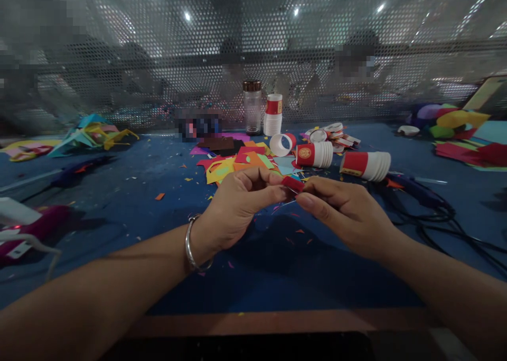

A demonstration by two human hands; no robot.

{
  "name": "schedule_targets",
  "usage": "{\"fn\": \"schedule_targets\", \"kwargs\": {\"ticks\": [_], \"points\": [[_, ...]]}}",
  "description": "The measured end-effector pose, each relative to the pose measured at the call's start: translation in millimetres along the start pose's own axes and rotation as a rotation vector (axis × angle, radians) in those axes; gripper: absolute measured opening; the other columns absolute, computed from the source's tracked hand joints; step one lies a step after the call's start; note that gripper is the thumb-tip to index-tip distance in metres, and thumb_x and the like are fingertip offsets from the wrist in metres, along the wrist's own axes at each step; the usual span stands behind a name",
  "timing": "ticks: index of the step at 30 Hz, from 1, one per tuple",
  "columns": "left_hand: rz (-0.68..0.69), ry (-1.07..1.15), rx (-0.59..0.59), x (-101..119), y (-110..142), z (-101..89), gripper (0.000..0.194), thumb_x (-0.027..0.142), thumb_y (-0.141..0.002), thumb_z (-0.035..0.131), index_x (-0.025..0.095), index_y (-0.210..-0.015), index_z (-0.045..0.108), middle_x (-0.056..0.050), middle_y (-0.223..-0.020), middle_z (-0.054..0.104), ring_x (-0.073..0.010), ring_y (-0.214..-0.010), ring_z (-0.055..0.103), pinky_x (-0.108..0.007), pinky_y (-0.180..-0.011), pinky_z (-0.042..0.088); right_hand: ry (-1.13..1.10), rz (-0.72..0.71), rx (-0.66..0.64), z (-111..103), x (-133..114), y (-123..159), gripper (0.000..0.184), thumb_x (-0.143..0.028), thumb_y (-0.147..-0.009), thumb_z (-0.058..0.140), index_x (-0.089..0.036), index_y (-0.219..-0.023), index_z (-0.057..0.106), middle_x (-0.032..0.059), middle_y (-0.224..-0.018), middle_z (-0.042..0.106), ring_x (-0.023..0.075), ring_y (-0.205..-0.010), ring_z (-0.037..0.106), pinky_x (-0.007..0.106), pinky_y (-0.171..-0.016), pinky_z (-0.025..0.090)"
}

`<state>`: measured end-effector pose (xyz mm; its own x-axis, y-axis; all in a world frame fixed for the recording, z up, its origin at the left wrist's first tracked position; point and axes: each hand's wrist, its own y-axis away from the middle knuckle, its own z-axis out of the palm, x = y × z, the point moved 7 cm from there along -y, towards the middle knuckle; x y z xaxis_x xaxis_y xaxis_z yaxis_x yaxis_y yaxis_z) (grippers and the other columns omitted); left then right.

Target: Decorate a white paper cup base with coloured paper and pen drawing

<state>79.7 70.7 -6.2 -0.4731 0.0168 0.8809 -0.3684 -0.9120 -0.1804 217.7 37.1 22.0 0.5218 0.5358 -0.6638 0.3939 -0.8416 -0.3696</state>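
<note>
Between my two hands is a small red strip of paper (292, 184), held above the blue table. My left hand (241, 202) pinches its left end between thumb and fingers; a silver bangle is on that wrist. The right end is in the fingers of my right hand (343, 210). Just beyond the hands lies a pile of coloured paper pieces (237, 163), yellow, orange and red. Red-and-white paper cups (315, 154) lie on their sides behind the strip, and another stack of cups (366, 164) lies past my right hand.
A glass bottle (252, 107) and an upright cup stack (273, 115) stand at the back, before a perforated metal screen. Glue guns lie left (81, 171) and right (420, 189), the right one with looped black cable. A purple power strip (35, 231) is at left; paper scraps dot the table.
</note>
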Motion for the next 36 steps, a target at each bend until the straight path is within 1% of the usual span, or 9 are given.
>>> {"fn": "schedule_targets", "kwargs": {"ticks": [7, 14, 19, 21, 28, 32, 36], "points": [[-0.065, 0.037, 0.013, -0.7, 3.9, 4.0, 0.02, 0.01, -0.066, 0.086, 0.015, -0.07, 0.068, 0.003, -0.07, 0.071, -0.0074, -0.066, 0.064, -0.02, -0.068, 0.048, 0.09, -0.045, 0.016, -2.6, -2.9, 0.2, 0.037, -0.043, -0.101, 0.049, -0.02, -0.072, 0.054, -0.0048, -0.06, 0.046, 0.0103, -0.055, 0.043, 0.026, -0.052, 0.033], [-0.118, 0.033, -0.03, -5.1, 4.5, 6.3, 0.017, 0.013, -0.069, 0.086, 0.014, -0.074, 0.07, 0.002, -0.074, 0.072, -0.0072, -0.071, 0.064, -0.019, -0.072, 0.048, 0.088, -0.043, 0.028, -3.3, -2.6, 1.5, 0.039, -0.046, -0.101, 0.05, -0.021, -0.071, 0.053, -0.0044, -0.06, 0.047, 0.0105, -0.055, 0.043, 0.026, -0.052, 0.033], [-0.094, 0.009, -0.043, -4.1, 4.7, 7.3, 0.016, 0.016, -0.07, 0.085, 0.016, -0.07, 0.069, 0.002, -0.071, 0.071, -0.0076, -0.069, 0.062, -0.021, -0.071, 0.047, 0.03, -0.037, 0.0, -2.7, -4.1, -1.0, 0.039, -0.046, -0.101, 0.049, -0.021, -0.072, 0.055, -0.0034, -0.061, 0.048, 0.0116, -0.056, 0.044, 0.026, -0.051, 0.033], [-0.083, 0.008, -0.035, -3.4, 5.1, 7.4, 0.016, 0.016, -0.07, 0.086, 0.016, -0.07, 0.069, 0.002, -0.07, 0.071, -0.0083, -0.068, 0.062, -0.021, -0.07, 0.047, 0.002, -0.028, -0.016, -1.4, -4.2, -1.7, 0.04, -0.047, -0.101, 0.049, -0.021, -0.07, 0.054, -0.0037, -0.06, 0.047, 0.0115, -0.055, 0.044, 0.026, -0.051, 0.032], [-0.024, -0.021, 0.049, 0.6, 6.8, 4.3, 0.021, 0.016, -0.064, 0.089, 0.015, -0.068, 0.068, 0.002, -0.068, 0.069, -0.0081, -0.065, 0.061, -0.022, -0.067, 0.046, -0.029, 0.01, -0.005, 0.8, -2.5, -2.1, 0.044, -0.052, -0.099, 0.05, -0.022, -0.067, 0.048, -0.0044, -0.059, 0.045, 0.0106, -0.052, 0.041, 0.026, -0.048, 0.03], [-0.033, -0.025, 0.057, 0.9, 7.7, 5.5, 0.025, 0.018, -0.061, 0.091, 0.015, -0.067, 0.067, 0.002, -0.066, 0.067, -0.0082, -0.063, 0.059, -0.022, -0.065, 0.045, -0.01, -0.01, 0.01, 0.4, -3.7, -2.5, 0.046, -0.054, -0.099, 0.049, -0.022, -0.067, 0.047, -0.0042, -0.058, 0.045, 0.0107, -0.052, 0.039, 0.026, -0.048, 0.03], [-0.053, -0.02, 0.052, 0.0, 7.8, 6.4, 0.025, 0.019, -0.06, 0.091, 0.015, -0.066, 0.066, 0.002, -0.065, 0.066, -0.0082, -0.064, 0.058, -0.022, -0.066, 0.044, -0.007, -0.027, 0.024, -0.8, -4.3, -2.2, 0.043, -0.05, -0.099, 0.052, -0.022, -0.067, 0.047, -0.005, -0.057, 0.044, 0.0103, -0.051, 0.039, 0.026, -0.048, 0.03]]}}
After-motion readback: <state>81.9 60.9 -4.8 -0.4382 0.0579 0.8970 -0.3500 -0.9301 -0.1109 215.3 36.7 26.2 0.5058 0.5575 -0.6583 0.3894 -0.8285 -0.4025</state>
